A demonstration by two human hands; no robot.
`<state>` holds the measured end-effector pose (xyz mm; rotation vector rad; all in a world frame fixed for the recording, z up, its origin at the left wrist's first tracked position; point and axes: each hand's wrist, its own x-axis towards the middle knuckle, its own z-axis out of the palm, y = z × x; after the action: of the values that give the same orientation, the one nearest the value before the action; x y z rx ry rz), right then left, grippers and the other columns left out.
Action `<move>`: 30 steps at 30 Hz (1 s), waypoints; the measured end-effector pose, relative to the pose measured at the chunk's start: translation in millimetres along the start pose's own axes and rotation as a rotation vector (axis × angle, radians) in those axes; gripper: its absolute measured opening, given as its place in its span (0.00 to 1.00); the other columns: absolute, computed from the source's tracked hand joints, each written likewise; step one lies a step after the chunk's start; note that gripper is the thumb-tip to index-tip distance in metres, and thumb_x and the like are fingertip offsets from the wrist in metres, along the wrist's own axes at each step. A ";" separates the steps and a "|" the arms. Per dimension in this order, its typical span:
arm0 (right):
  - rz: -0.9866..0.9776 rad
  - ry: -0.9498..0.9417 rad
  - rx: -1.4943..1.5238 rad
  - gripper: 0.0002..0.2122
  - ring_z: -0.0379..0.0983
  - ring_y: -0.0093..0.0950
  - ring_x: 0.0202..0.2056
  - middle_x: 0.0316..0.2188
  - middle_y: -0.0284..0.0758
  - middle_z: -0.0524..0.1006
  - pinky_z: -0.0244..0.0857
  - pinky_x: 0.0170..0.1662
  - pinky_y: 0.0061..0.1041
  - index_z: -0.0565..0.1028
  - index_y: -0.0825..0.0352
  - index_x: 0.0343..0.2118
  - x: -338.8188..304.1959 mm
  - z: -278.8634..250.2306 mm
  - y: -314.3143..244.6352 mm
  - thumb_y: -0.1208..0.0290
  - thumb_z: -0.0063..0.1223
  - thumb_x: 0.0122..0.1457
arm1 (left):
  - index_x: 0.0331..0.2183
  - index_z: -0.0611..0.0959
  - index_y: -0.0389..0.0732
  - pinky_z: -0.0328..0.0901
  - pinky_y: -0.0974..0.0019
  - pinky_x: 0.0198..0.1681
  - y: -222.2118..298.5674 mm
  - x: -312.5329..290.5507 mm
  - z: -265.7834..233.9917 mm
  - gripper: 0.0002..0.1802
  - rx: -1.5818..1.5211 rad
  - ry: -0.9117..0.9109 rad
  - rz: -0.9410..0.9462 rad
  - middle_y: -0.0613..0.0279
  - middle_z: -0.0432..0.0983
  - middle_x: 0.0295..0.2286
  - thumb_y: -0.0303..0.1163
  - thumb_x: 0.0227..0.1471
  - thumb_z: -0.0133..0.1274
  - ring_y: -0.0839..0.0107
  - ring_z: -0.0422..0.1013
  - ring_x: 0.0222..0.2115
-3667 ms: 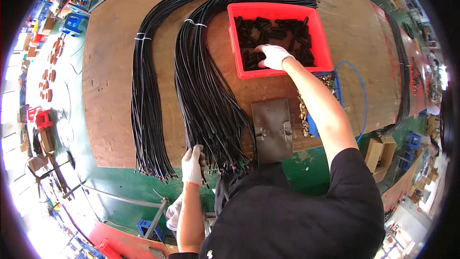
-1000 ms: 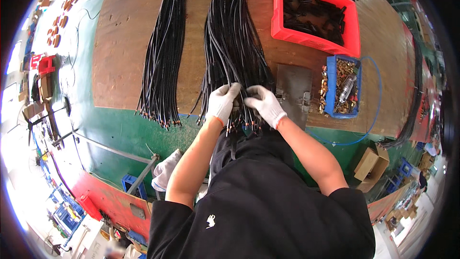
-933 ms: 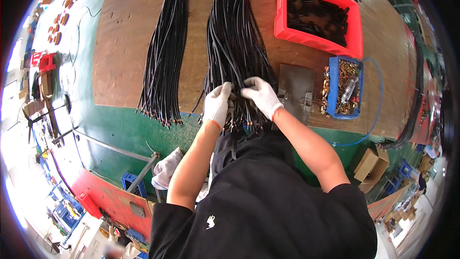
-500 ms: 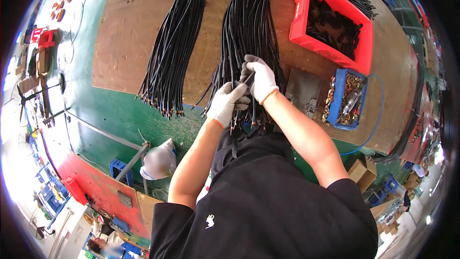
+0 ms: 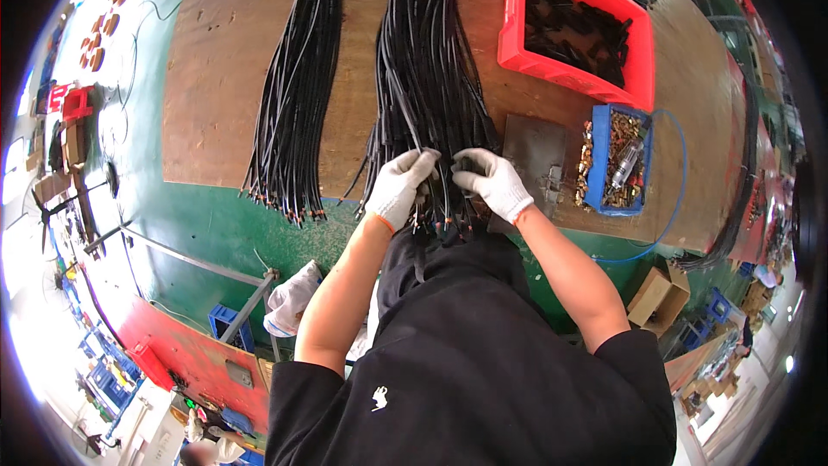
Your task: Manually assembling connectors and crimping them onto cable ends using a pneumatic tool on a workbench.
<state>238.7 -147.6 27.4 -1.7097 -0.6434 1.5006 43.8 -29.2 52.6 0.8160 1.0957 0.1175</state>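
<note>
Both my hands wear pale work gloves over a thick bundle of black cables [image 5: 431, 60], tied with a white band at its far end. My left hand [image 5: 400, 187] is closed on a black cable at the bundle's near part, thumb and fingertips pinched together. Just right of it, my right hand [image 5: 493, 183] has its fingers curled at the bundle's right side. What sits between those fingertips is dark and too small to make out. Bare copper-coloured and orange wire ends hang toward me below the hands.
A second cable bundle [image 5: 297, 112] lies left on the wooden table [image 5: 207, 78]. A red bin [image 5: 561, 69] of short black pieces stands far right. Nearer sits a blue tray [image 5: 619, 210] of small metal fittings, beside a dark metal plate [image 5: 533, 151]. A white sack [image 5: 291, 300] is below left.
My hands have come apart: the right moved down and right, away from the left. The left stays at the cable. The table and its contents have shifted slightly left in the view.
</note>
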 end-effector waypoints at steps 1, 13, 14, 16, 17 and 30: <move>-0.054 -0.044 -0.141 0.20 0.77 0.20 0.48 0.45 0.30 0.84 0.72 0.55 0.24 0.80 0.69 0.56 -9.4 -5.0 -0.8 0.72 0.69 0.62 | 0.46 0.88 0.42 0.68 0.75 0.31 1.0 -1.7 4.0 0.17 -0.064 0.028 0.039 0.76 0.80 0.32 0.46 0.70 0.56 0.86 0.69 0.27; -0.082 -0.079 -0.431 0.23 0.80 0.39 0.53 0.50 0.42 0.83 0.71 0.58 0.34 0.83 0.61 0.57 -67.9 -33.8 -4.8 0.62 0.69 0.58 | 0.46 0.83 0.42 0.68 0.69 0.32 -18.5 20.9 33.7 0.15 -0.464 0.112 0.269 0.67 0.81 0.33 0.44 0.71 0.56 0.78 0.73 0.27; -0.105 -0.089 -0.486 0.23 0.80 0.39 0.53 0.50 0.42 0.83 0.71 0.58 0.34 0.83 0.62 0.57 -68.6 -33.1 -8.0 0.61 0.69 0.58 | 0.46 0.83 0.42 0.68 0.69 0.32 -18.7 21.5 33.0 0.15 -0.462 0.112 0.272 0.67 0.81 0.33 0.44 0.71 0.56 0.78 0.73 0.27; -0.127 -0.088 -0.521 0.24 0.80 0.40 0.53 0.49 0.43 0.83 0.71 0.58 0.34 0.82 0.62 0.57 -68.7 -32.5 -10.7 0.61 0.69 0.58 | 0.46 0.84 0.42 0.69 0.69 0.32 -17.3 21.7 31.0 0.15 -0.434 0.095 0.308 0.67 0.81 0.33 0.44 0.71 0.56 0.77 0.73 0.27; -0.147 -0.088 -0.558 0.25 0.80 0.41 0.52 0.49 0.44 0.83 0.71 0.58 0.35 0.82 0.62 0.58 -68.3 -31.7 -11.2 0.60 0.69 0.58 | 0.46 0.84 0.42 0.69 0.69 0.32 -16.6 20.6 31.2 0.15 -0.434 0.098 0.310 0.67 0.81 0.33 0.44 0.71 0.56 0.77 0.73 0.27; -0.021 -0.067 -0.078 0.23 0.79 0.29 0.53 0.52 0.44 0.83 0.71 0.59 0.30 0.74 0.76 0.57 15.3 35.3 11.5 0.70 0.68 0.62 | 0.54 0.84 0.36 0.70 0.70 0.47 -62.2 26.2 24.4 0.25 -0.080 0.170 0.155 0.66 0.84 0.42 0.48 0.71 0.53 0.77 0.76 0.41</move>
<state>205.8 -134.9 8.3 -1.7115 -0.7621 1.5419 58.1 -74.0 -1.6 0.8292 1.1785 0.3641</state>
